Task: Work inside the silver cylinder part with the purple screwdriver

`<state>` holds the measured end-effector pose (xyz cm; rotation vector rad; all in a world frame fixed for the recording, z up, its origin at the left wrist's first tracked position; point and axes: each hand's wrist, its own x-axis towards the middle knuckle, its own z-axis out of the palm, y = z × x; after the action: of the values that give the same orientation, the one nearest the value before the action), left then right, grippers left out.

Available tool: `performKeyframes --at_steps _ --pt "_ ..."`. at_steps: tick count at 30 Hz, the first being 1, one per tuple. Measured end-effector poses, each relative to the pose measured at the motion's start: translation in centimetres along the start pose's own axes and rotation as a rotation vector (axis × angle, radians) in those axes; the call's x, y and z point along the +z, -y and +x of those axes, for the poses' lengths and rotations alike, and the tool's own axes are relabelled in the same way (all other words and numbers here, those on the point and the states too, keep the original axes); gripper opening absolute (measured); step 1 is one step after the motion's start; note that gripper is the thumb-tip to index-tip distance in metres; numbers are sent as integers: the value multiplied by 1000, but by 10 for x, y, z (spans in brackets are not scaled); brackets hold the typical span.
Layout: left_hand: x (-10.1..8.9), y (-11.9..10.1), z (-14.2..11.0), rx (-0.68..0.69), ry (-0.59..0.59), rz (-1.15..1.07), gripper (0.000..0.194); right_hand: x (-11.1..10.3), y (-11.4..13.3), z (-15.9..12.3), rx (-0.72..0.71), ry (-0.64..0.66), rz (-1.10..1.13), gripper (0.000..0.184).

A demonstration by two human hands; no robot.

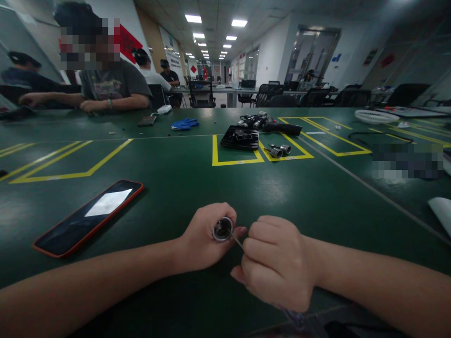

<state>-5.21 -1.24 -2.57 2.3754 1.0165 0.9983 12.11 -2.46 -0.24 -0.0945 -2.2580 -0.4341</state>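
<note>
My left hand [207, 234] is closed around a round metal connector shell [222, 229], its open end facing me and its inside dark. In my right hand [275, 258], fingers curled tight, is a thin screwdriver [237, 240]. The screwdriver's metal shaft slants into the mouth of the shell; its tip is hidden inside. Below my right hand shows a translucent purplish piece [295, 317], apparently the handle's end. Two similar metal connectors [278, 150] lie farther off within yellow tape.
A phone in an orange case [89, 218] lies at left. Farther back are a glossy black packet [240, 138], a pile of metal connectors [256, 120] and a blue glove [185, 124]. Another person [112, 84] sits across the green table [169, 173]. A white round object [374, 116] is at right.
</note>
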Motion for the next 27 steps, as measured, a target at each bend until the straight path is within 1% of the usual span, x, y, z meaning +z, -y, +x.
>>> performKeyframes --at_steps 3,6,10,17,21,27 --pt "-1 -2 1 -10 2 -32 16 2 -1 -4 5 9 3 32" --pt "-1 -3 2 -17 1 -50 17 3 -3 -4 -8 -10 22 31" --pt "-1 -2 1 24 -5 -47 18 5 -2 -6 -10 -29 34 29" --pt "-2 -6 2 -21 25 -10 19 4 -1 -7 21 -54 56 36" --pt "-2 -4 2 29 18 -29 18 4 -2 -8 17 -43 78 35" --pt "-2 -3 2 32 17 -38 19 6 0 -9 -1 -44 90 30"
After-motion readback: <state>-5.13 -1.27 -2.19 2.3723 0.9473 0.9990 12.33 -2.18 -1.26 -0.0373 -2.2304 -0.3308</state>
